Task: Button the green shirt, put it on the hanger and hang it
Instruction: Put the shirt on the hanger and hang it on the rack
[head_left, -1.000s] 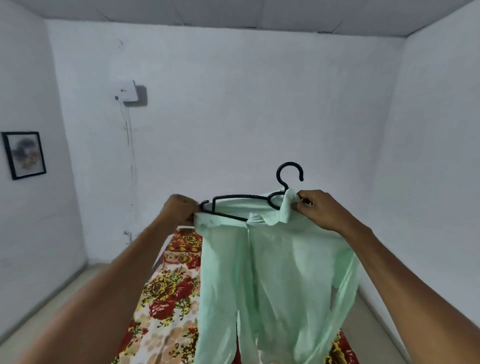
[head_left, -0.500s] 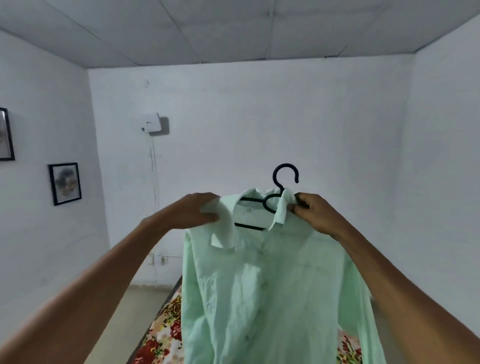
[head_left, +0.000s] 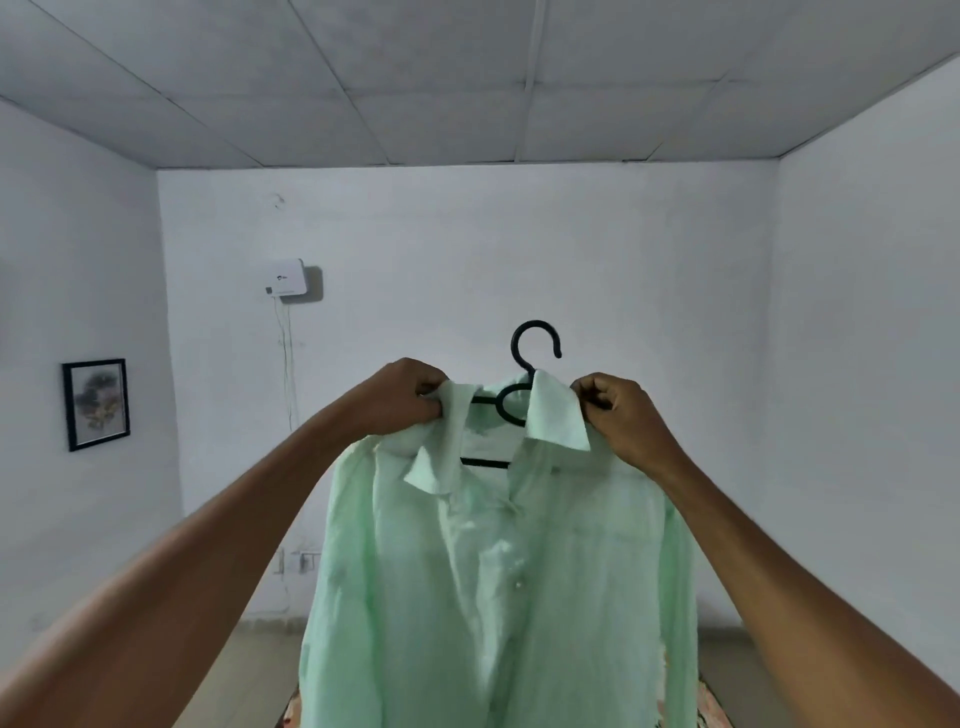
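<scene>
The pale green shirt (head_left: 498, 582) hangs in front of me on a black plastic hanger (head_left: 524, 358), buttoned down the front with its collar spread open. The hanger's hook stands up above the collar; its bars show inside the neck opening. My left hand (head_left: 410, 400) pinches the left side of the collar and shoulder. My right hand (head_left: 618, 415) grips the right side of the collar at the hanger's arm. Both hands hold the shirt up at about chest height in mid-air.
White walls surround me under a tiled ceiling. A white box (head_left: 284, 278) with a cable is mounted on the far wall, and a framed picture (head_left: 96, 404) hangs on the left wall. A strip of floral bedding (head_left: 714, 709) shows below the shirt.
The shirt's left shoulder has been pulled over the hanger's left arm. My left hand moved from the hanger's end to the collar. The view tilted upward, and the bed dropped out of sight.
</scene>
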